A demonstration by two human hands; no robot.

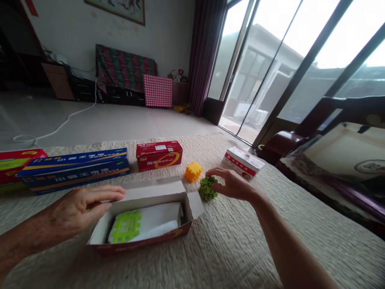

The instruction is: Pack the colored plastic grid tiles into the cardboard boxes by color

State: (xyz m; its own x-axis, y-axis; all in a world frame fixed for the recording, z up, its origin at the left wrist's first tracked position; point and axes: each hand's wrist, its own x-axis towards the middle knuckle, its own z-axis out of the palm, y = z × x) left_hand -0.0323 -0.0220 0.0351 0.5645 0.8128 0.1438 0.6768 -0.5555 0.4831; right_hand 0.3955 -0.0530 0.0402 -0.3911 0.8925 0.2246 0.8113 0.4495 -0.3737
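Note:
My left hand point(81, 206) is at the left end of an open box point(141, 245), its fingers stretched out and the thumb apart. Inside the box lie a bright green, notched interlocking piece point(124, 226) and a white block-like thing point(161, 216). My right hand point(230, 183) reaches over a dark green, knobbly block point(208, 189) just beyond the box's right flap. Its fingers and thumb are apart, close to or touching the block's top; a firm grip cannot be seen. A yellow notched cube point(193, 171) sits beside the green block.
A red box point(159, 155) stands behind the open one. Long blue boxes point(78, 170) and a red-and-green box point(12, 170) are at the left. A white-and-red box point(243, 162) lies behind my right hand. All rest on a quilted cream mat point(240, 249); a dark sofa point(325, 120) borders the right.

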